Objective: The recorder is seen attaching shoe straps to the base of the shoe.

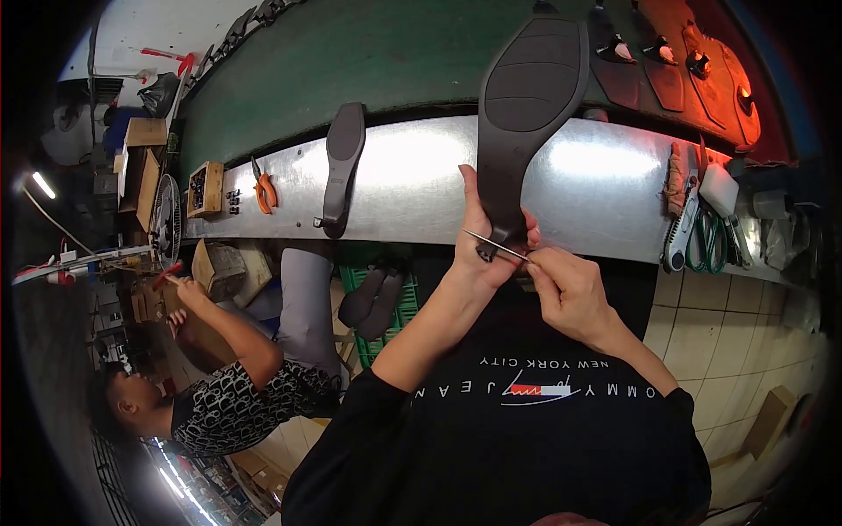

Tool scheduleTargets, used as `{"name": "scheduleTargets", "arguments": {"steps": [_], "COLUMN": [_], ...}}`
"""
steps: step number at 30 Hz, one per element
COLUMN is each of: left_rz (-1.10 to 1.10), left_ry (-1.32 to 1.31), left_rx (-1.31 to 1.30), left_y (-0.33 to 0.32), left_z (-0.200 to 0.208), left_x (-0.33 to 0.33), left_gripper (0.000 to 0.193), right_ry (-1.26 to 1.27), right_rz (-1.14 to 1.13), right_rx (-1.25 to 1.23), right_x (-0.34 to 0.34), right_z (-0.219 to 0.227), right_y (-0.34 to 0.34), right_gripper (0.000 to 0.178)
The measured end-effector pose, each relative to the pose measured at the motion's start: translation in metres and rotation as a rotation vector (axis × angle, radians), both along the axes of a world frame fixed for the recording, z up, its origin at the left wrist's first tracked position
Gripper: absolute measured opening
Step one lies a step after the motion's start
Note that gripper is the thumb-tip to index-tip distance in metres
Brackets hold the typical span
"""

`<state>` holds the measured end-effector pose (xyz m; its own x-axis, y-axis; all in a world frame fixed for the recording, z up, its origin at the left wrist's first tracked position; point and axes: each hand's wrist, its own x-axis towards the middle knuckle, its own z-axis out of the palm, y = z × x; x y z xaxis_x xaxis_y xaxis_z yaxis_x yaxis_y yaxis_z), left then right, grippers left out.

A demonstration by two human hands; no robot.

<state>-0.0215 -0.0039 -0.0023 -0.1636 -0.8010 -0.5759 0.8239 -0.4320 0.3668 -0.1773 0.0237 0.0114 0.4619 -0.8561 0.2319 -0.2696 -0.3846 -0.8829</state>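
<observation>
A metal ledge [412, 197] is fronting a green worktop [351, 74] in the head view; by its near edge the left hand [479, 266], palm up, is cradling a dark sole [537, 83], the right hand [570, 285] is pinching a thin rod [500, 247] across the narrow end, and orange-handled pliers [265, 193] are lying leftward

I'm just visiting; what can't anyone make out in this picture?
All in the head view:
- Gripped end of the thin metal tool: hidden inside the right hand.
- Parts of the left hand: hidden behind the dark sole.
- Small dark pieces in the wooden box: too small to identify.
- Green surface: far side cut off by the upper edge.
</observation>
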Motion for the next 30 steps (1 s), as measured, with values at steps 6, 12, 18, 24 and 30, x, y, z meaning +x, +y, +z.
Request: {"name": "scheduleTargets", "arguments": {"steps": [6, 12, 18, 24, 30], "left_rz": [-0.058, 0.006, 0.019, 0.145, 0.315], "left_ry": [-0.11, -0.227, -0.406, -0.499, -0.953], "left_rx": [0.132, 0.033, -0.119, -0.156, -0.334], "left_y": [-0.008, -0.003, 0.025, 0.036, 0.03], "left_z": [-0.005, 0.012, -0.013, -0.024, -0.011], "left_x": [0.01, 0.008, -0.01, -0.009, 0.037], "left_gripper": [0.078, 0.069, 0.03, 0.028, 0.024], "right_ry": [0.04, -0.09, -0.177, -0.205, -0.166], "right_rz": [0.194, -0.057, -0.036, -0.084, -0.022], "right_rx": [-0.094, 0.068, 0.057, -0.197, 0.037], "right_x": [-0.004, -0.006, 0.013, 0.025, 0.02], "right_z": [-0.006, 0.017, 0.004, -0.01, 0.022], "right_y": [0.013, -0.014, -0.032, -0.027, -0.029], "right_gripper": [0.006, 0.033, 0.047, 0.027, 0.035]}}
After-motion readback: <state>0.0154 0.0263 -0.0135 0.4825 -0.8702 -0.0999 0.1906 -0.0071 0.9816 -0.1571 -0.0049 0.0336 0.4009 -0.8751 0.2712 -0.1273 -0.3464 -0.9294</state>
